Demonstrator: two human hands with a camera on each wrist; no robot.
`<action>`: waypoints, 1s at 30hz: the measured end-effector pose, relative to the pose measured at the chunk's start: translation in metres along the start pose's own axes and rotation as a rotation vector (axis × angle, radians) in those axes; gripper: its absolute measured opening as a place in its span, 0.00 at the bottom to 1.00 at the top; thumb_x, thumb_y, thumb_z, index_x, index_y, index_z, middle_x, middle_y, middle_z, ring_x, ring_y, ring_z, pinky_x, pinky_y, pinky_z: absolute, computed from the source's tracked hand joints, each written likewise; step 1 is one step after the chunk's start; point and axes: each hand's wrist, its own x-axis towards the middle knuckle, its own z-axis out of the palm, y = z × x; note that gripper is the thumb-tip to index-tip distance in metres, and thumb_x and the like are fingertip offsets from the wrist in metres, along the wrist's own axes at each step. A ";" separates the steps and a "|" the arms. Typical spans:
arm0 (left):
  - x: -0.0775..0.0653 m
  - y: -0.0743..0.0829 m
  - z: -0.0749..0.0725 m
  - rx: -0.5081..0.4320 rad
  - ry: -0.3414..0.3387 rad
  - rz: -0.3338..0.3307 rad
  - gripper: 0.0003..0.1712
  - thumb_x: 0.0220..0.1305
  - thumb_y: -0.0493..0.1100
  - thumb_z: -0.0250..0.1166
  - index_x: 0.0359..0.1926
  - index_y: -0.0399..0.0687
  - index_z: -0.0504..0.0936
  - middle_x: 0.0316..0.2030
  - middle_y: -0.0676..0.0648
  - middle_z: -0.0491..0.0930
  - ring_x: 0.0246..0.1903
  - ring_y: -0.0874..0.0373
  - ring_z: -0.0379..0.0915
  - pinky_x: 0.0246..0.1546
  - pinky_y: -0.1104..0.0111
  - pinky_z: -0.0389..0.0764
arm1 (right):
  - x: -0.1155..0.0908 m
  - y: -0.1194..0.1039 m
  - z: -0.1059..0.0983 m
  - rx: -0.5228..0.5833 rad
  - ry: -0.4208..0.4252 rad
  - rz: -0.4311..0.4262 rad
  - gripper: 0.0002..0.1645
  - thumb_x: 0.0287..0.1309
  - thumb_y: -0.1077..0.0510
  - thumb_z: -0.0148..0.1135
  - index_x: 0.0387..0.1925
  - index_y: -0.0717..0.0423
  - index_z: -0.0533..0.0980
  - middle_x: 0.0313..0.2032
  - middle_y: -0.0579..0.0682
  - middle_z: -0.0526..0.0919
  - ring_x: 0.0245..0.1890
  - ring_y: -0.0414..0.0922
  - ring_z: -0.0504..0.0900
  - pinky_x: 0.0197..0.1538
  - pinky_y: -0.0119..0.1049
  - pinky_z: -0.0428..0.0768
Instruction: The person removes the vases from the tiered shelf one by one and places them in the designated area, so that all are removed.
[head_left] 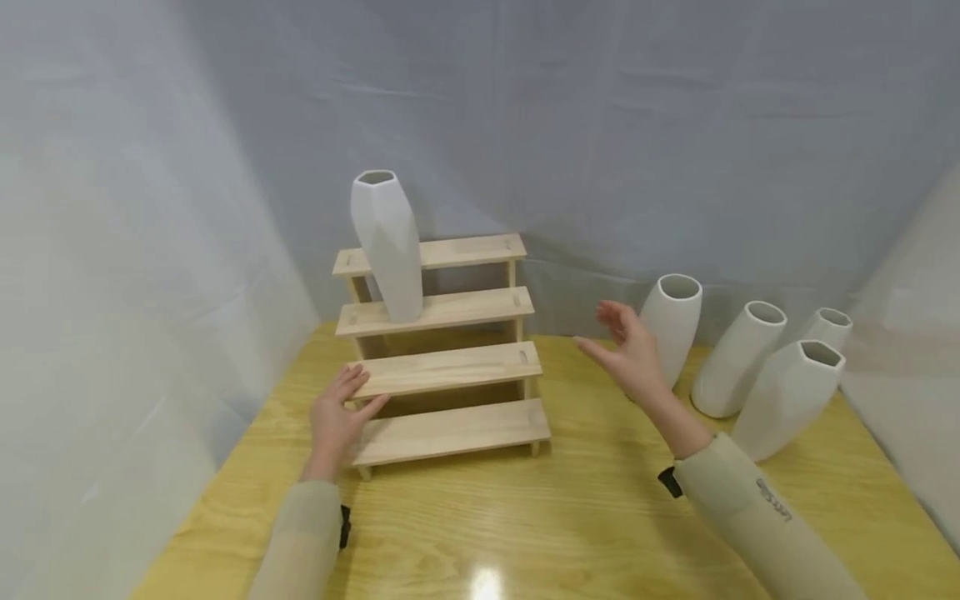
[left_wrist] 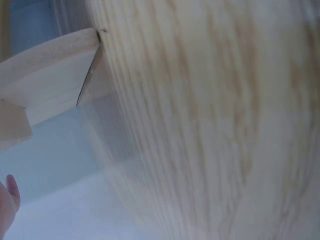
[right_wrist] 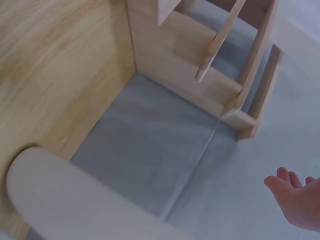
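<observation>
My left hand (head_left: 337,417) rests at the left end of a wooden tiered stand (head_left: 442,431), fingers on the second board from the bottom and thumb stretched along its front edge. A tall white faceted vase (head_left: 388,242) stands on the second board from the top, toward the left. In the right part of the head view my right hand (head_left: 630,354) hangs in the air with fingers apart and nothing in them. It is just left of and in front of a white round-mouthed vase (head_left: 672,321). The right wrist view shows the stand's side (right_wrist: 175,50) too.
Right of my right hand stand more white vases: a round-mouthed one (head_left: 738,358), a faceted one (head_left: 787,400) in front, and another (head_left: 828,327) partly hidden behind. Pale cloth (head_left: 600,125) hangs behind and beside the yellow wooden table (head_left: 585,517).
</observation>
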 end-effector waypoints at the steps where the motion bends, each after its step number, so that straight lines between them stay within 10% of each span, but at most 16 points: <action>1: 0.000 0.000 0.000 0.005 -0.006 -0.005 0.34 0.43 0.55 0.70 0.48 0.37 0.76 0.54 0.44 0.71 0.59 0.51 0.58 0.58 0.56 0.60 | 0.003 -0.002 0.005 0.008 -0.013 0.002 0.36 0.48 0.57 0.66 0.55 0.66 0.62 0.53 0.61 0.68 0.55 0.53 0.66 0.59 0.43 0.63; 30: -0.001 0.001 0.002 0.031 -0.028 -0.026 0.34 0.44 0.56 0.68 0.50 0.40 0.75 0.55 0.46 0.69 0.59 0.52 0.57 0.59 0.58 0.58 | 0.077 -0.059 0.139 -0.022 -0.143 -0.062 0.41 0.45 0.49 0.67 0.58 0.62 0.62 0.54 0.56 0.69 0.54 0.50 0.68 0.53 0.40 0.70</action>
